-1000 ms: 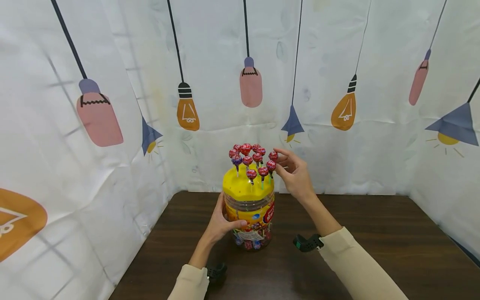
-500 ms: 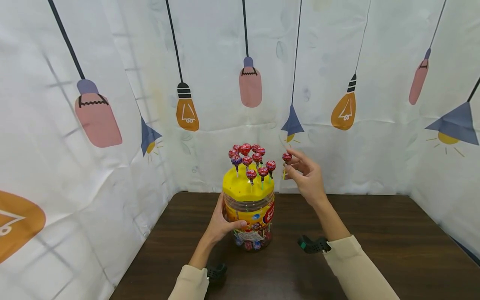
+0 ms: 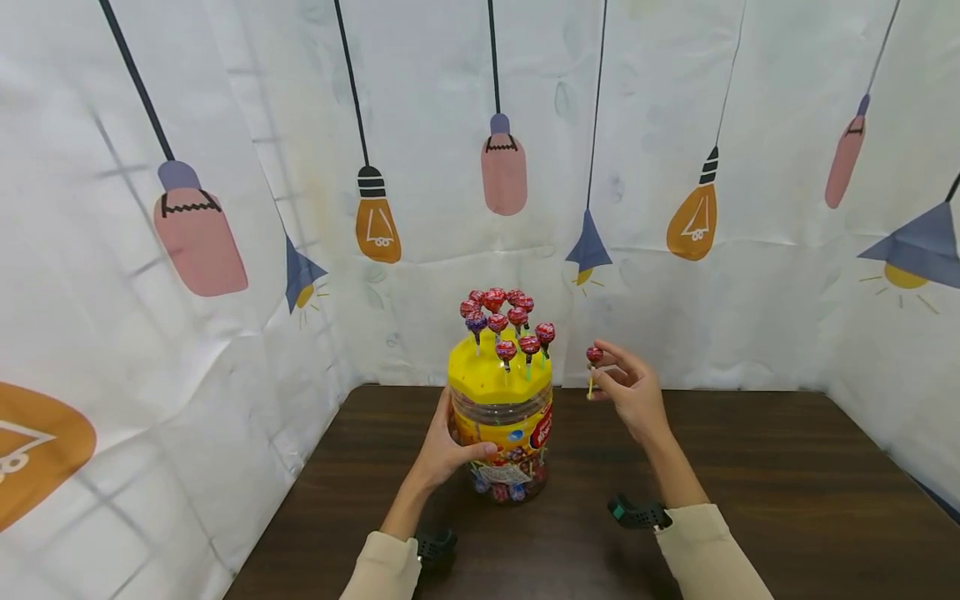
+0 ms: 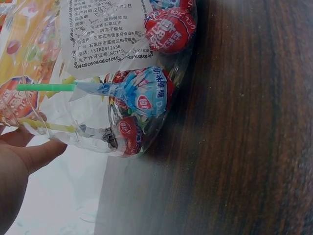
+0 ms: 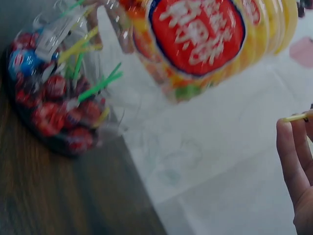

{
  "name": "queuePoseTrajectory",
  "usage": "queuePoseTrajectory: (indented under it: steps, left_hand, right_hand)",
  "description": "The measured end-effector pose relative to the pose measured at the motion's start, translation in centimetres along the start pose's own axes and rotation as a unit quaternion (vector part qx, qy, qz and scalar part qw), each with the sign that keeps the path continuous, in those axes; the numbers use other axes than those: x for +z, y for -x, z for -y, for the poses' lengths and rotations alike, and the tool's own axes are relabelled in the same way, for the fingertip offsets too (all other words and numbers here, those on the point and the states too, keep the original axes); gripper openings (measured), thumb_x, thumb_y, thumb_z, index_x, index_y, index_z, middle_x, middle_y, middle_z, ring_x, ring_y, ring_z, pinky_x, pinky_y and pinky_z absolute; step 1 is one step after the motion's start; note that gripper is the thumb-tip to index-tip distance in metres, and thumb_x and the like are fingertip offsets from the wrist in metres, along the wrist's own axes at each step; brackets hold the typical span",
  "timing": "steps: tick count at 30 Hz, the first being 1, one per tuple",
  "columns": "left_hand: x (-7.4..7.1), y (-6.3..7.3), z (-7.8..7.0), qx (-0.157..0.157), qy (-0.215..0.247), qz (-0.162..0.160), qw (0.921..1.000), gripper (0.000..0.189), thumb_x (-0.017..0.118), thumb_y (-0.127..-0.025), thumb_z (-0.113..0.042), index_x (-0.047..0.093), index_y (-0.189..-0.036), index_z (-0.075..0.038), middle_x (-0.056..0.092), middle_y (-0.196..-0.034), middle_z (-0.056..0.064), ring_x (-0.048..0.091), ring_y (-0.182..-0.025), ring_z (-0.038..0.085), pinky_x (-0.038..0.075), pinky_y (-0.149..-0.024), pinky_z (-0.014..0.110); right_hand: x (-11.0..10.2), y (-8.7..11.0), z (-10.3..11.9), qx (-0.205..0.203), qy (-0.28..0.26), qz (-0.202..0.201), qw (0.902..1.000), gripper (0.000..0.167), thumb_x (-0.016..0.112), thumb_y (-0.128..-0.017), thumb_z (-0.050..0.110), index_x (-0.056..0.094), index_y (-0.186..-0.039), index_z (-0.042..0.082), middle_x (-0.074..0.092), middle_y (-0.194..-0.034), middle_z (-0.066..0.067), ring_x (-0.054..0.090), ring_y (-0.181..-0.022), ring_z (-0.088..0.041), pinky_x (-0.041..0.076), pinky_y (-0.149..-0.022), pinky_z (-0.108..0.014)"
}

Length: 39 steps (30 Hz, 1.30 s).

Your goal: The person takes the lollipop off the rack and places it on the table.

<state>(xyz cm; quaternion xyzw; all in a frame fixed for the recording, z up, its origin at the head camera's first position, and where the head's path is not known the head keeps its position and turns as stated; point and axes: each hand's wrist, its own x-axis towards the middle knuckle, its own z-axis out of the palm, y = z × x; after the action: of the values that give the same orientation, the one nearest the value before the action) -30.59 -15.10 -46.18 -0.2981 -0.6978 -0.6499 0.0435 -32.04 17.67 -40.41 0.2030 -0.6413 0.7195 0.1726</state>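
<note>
A clear plastic candy jar (image 3: 501,414) with a yellow lid (image 3: 491,379) stands on the dark table. Several wrapped lollipops (image 3: 506,351) stick up out of that lid, most of them red and one purple. My left hand (image 3: 442,450) grips the jar's left side, thumb across the front label. To the right of the jar, my right hand (image 3: 637,400) pinches a red lollipop (image 3: 594,355) upright by its yellow stick (image 5: 294,118). More lollipops (image 4: 146,93) lie inside the jar's bottom, seen through its wall in the left wrist view.
The dark wooden table (image 3: 750,467) spreads out on both sides of the jar. Behind it and along the left hangs a white sheet (image 3: 435,125) printed with lamps and bulbs. Black bands (image 3: 637,513) sit at both wrists.
The right hand has lifted one lollipop away from the lid and carried it right and a little down. The left hand keeps its hold on the jar.
</note>
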Motion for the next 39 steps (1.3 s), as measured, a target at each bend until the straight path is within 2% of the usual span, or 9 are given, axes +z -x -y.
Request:
queuePoseTrajectory:
  steps: [5,10,18,23,29,35,39]
  left_hand:
    - [0.2,-0.1,0.2,0.005,-0.006,-0.001,1.0000,0.101,0.083,-0.087,-0.027,0.016,-0.162,-0.032,0.044,-0.153,0.005,0.053,-0.132,0.021,0.046,-0.112,0.038]
    - [0.1,0.0,0.0,-0.010,-0.012,-0.010,0.9998,0.099,0.083,-0.087,-0.026,0.018,-0.161,-0.034,0.044,-0.152,0.002,0.052,-0.132,0.020,0.045,-0.113,0.039]
    - [-0.2,-0.1,0.2,0.001,-0.005,-0.001,1.0000,0.098,0.082,-0.088,-0.025,0.018,-0.161,-0.032,0.043,-0.153,0.004,0.052,-0.133,0.020,0.047,-0.112,0.036]
    - [-0.1,-0.1,0.3,0.009,-0.007,0.004,0.9999,0.098,0.082,-0.088,-0.027,0.017,-0.161,-0.031,0.043,-0.153,0.004,0.052,-0.132,0.020,0.047,-0.111,0.037]
    - [0.0,-0.1,0.0,0.006,-0.001,0.002,1.0000,0.100,0.083,-0.087,-0.028,0.016,-0.161,-0.033,0.043,-0.153,0.002,0.052,-0.133,0.021,0.046,-0.112,0.037]
    - [0.0,0.0,0.0,0.005,-0.005,0.000,1.0000,0.098,0.082,-0.088,-0.027,0.017,-0.161,-0.033,0.043,-0.153,0.002,0.052,-0.133,0.020,0.046,-0.112,0.037]
    - [0.1,0.0,0.2,0.009,-0.004,0.002,0.9999,0.097,0.081,-0.089,-0.026,0.017,-0.161,-0.031,0.044,-0.152,0.003,0.053,-0.132,0.019,0.047,-0.111,0.037]
  right_hand:
    - [-1.6,0.7,-1.6,0.036,-0.002,-0.013,0.9993,0.046,0.067,-0.096,0.000,0.059,-0.141,0.005,0.064,-0.106,-0.003,0.070,-0.089,-0.009,0.064,-0.065,-0.032]
    - [-2.6,1.0,-2.8,0.050,0.009,-0.014,0.9986,0.047,0.069,-0.096,0.003,0.059,-0.141,0.004,0.064,-0.105,-0.007,0.071,-0.086,-0.011,0.064,-0.066,-0.035]
    - [-4.1,1.2,-4.1,0.081,0.053,-0.006,0.9953,0.047,0.070,-0.096,0.004,0.058,-0.142,0.005,0.064,-0.099,0.002,0.070,-0.081,-0.011,0.064,-0.066,-0.038]
    - [-5.0,1.6,-4.9,0.097,0.080,0.003,0.9920,0.048,0.068,-0.097,0.003,0.056,-0.143,0.003,0.063,-0.099,0.004,0.073,-0.085,-0.012,0.064,-0.069,-0.038]
    - [-5.8,2.1,-6.0,0.140,0.125,0.013,0.9822,0.051,0.070,-0.097,0.010,0.053,-0.145,0.002,0.063,-0.105,-0.006,0.072,-0.085,-0.007,0.064,-0.072,-0.041]
    - [-6.3,2.4,-7.0,0.166,0.160,0.032,0.9726,0.049,0.069,-0.097,0.005,0.054,-0.144,0.001,0.067,-0.108,-0.020,0.072,-0.081,-0.010,0.063,-0.068,-0.038]
    - [-6.5,2.6,-7.8,0.181,0.178,0.047,0.9660,0.048,0.069,-0.096,0.005,0.055,-0.142,0.002,0.068,-0.105,-0.015,0.071,-0.082,-0.013,0.062,-0.067,-0.033]
